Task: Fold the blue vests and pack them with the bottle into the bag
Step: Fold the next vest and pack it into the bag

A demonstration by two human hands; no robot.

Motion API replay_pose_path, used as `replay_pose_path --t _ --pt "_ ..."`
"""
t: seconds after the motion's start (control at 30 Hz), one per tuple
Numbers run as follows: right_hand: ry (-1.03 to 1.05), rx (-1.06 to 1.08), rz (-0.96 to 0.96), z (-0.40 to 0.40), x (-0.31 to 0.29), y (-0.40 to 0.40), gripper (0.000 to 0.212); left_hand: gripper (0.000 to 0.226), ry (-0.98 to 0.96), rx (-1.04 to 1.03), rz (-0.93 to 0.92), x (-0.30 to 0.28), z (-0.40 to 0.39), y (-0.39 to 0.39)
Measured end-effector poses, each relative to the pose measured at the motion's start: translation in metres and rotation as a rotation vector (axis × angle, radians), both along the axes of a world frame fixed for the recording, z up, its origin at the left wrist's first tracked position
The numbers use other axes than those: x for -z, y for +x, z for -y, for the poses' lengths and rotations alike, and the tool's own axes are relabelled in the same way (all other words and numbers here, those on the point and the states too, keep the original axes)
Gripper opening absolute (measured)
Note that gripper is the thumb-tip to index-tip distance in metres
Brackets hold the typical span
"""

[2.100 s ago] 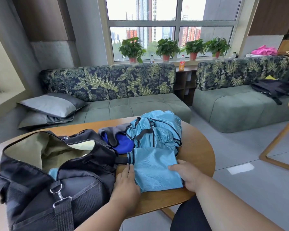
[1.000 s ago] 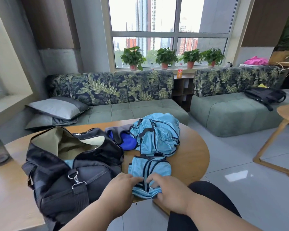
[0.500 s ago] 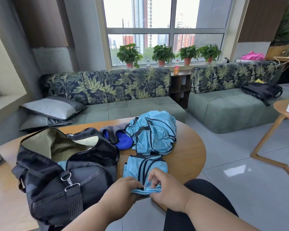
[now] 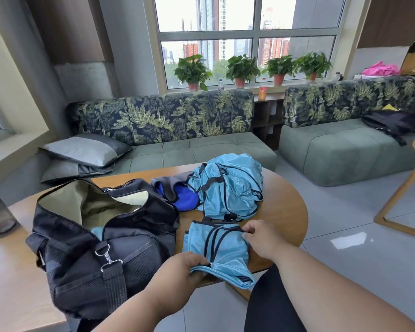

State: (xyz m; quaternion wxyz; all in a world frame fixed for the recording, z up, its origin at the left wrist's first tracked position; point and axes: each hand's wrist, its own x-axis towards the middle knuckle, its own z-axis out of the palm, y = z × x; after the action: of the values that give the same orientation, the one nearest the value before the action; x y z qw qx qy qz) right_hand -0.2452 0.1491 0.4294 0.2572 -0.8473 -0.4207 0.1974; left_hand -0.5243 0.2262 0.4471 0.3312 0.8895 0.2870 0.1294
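Beside the bag [image 4: 101, 248], both hands, left hand [image 4: 177, 271] and right hand [image 4: 261, 238], pinch a folded vest [image 4: 216, 248].

A single view is given, taken from a wide-angle camera worn on the head and aimed forward and down across the near edge of a round wooden table [image 4: 280, 212]. The table is seen from close above, and the forearms are shown entering from the bottom edge, the left hand [image 4: 180, 271] and the right hand [image 4: 261, 238] lying nearest the lens. Beyond the far edge of the table, a leaf-patterned sofa [image 4: 168, 130] and a window [image 4: 249, 41] are faced head-on at a greater distance. Straight lines are bent near the borders by the lens. No second view is provided, so nothing is shared.
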Motion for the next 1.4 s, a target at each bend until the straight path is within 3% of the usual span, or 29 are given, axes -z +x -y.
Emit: replay_pose_path --t 0.23,0.33,0.6,0.73,0.87,1.03,1.17,1.3,1.4 --pt "0.300 -0.011 -0.089 -0.010 -0.007 -0.003 0.008 0.023 0.029 0.002 -0.012 -0.002 0.003 0.000" --pt "0.374 -0.095 0.018 -0.009 -0.009 -0.007 0.011 0.016 0.020 -0.009 -0.008 -0.003 0.005 0.000" --pt "0.122 -0.257 0.230 -0.034 -0.003 -0.018 0.010 0.017 0.053 -0.099 -0.021 -0.008 0.007 -0.003" --pt "0.164 -0.286 0.242 -0.044 0.003 -0.027 0.008 0.017 0.054 -0.107 -0.041 -0.010 0.006 -0.004" --pt "0.113 -0.358 0.141 -0.044 0.004 -0.027 0.038 0.018 0.054 -0.100 -0.046 -0.009 0.006 -0.006" --pt "0.079 -0.257 0.205 -0.046 0.011 -0.015 0.016 0.019 0.023 -0.084 -0.063 -0.008 0.007 -0.005" --pt "0.081 -0.188 0.234 -0.040 0.007 -0.013 0.024 0.021 -0.002 -0.081 -0.047 -0.012 0.008 -0.004" --pt "0.167 -0.153 0.136 -0.022 -0.011 -0.026 0.038 0.017 -0.068 -0.124 -0.024 -0.013 0.007 -0.002" --pt "0.221 -0.165 0.084 -0.003 -0.022 -0.033 0.014 0.013 -0.128 -0.176 0.015 -0.012 0.005 -0.001"
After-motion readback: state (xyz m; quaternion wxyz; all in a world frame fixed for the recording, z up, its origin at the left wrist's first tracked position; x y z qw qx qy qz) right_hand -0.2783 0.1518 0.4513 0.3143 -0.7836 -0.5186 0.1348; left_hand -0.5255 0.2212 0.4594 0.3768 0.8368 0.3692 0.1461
